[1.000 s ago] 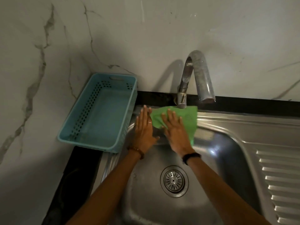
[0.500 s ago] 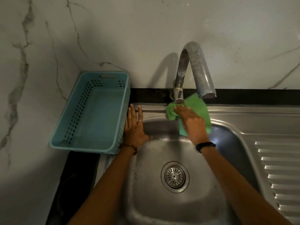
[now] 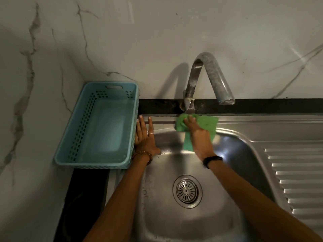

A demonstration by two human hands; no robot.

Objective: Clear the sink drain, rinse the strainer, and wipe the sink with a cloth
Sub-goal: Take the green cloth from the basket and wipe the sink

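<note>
One cloth (image 3: pixel 208 124), one strainer (image 3: pixel 187 190), two hands

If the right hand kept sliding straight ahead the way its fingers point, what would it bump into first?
Most likely the base of the tap: the right hand, pressing the green cloth on the sink rim, points at it from very close. Depth is hard to judge.

Dim light, soft wide-angle edges

1. Light blue perforated plastic basket (image 3: pixel 97 126): upright in the wall corner, on the bench, its near end overhanging the dark bench top (image 3: pixel 87 198).
2. Curved metal tap (image 3: pixel 208 79): mounted at the back wall, spout facing forward.
3. White marble-veined wall (image 3: pixel 157 32): behind and to the side.
</note>
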